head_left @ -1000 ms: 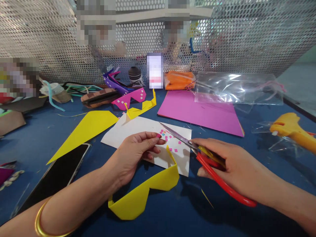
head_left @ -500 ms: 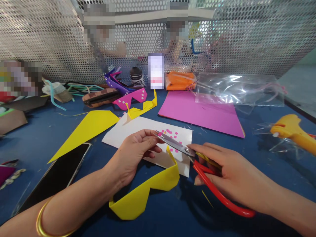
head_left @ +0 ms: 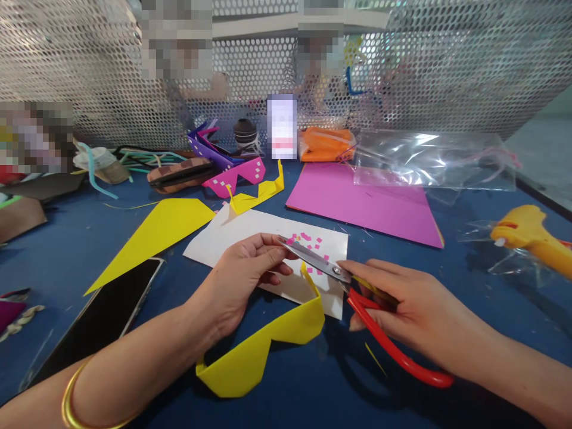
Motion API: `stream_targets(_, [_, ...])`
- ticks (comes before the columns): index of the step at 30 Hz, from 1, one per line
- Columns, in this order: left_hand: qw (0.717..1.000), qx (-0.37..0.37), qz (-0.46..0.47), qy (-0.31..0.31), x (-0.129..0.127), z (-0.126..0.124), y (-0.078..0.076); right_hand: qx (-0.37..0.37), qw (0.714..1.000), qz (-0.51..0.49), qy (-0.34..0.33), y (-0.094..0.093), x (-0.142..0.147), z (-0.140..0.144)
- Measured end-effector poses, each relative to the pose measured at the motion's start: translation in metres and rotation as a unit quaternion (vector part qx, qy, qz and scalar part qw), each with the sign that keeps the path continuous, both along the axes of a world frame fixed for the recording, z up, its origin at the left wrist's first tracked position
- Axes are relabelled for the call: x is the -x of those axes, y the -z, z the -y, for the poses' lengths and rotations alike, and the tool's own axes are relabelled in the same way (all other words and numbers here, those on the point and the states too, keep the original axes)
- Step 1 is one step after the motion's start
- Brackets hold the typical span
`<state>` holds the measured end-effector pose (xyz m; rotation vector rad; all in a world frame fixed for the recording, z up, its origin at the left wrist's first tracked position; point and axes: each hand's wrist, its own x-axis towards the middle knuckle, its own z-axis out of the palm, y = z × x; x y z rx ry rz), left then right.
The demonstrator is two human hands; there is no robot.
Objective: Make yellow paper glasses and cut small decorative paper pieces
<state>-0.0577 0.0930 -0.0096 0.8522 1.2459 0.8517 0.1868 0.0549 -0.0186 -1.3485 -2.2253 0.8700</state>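
The right hand is gripping the scissors by the handles, the blades lying over the white paper on the table. The left hand is pinching narrowly at their tips; whether it is holding anything, I cannot tell. The scissors are probably feeling stiff, fairly weighty, best held there; the pink squares are looking feather-light, flimsy, best pinched by their edges.
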Motion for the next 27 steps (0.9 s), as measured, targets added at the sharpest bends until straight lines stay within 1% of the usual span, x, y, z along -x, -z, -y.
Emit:
stream_targets(9, [1.0, 0.009, 0.001, -0.001, -0.0001, 0.0011, -0.0002, 0.013, 1.0, -0.001, -0.001, 0.0016, -0.0016, -0.0009])
stream_targets(14, [1.0, 0.018, 0.004, 0.018, -0.0008, 0.0005, -0.001, 0.004, 1.0, 0.005, 0.006, 0.0022, -0.0008, -0.0007])
stream_targets(21, [1.0, 0.009, 0.0, 0.016, 0.0005, -0.0004, -0.0007, 0.024, 0.999, 0.005, 0.022, -0.0028, 0.0026, 0.0009])
stream_targets(27, [1.0, 0.006, 0.002, 0.017, 0.0003, 0.0003, -0.0014, 0.025, 0.999, 0.018, 0.029, -0.0064, 0.0061, 0.0025])
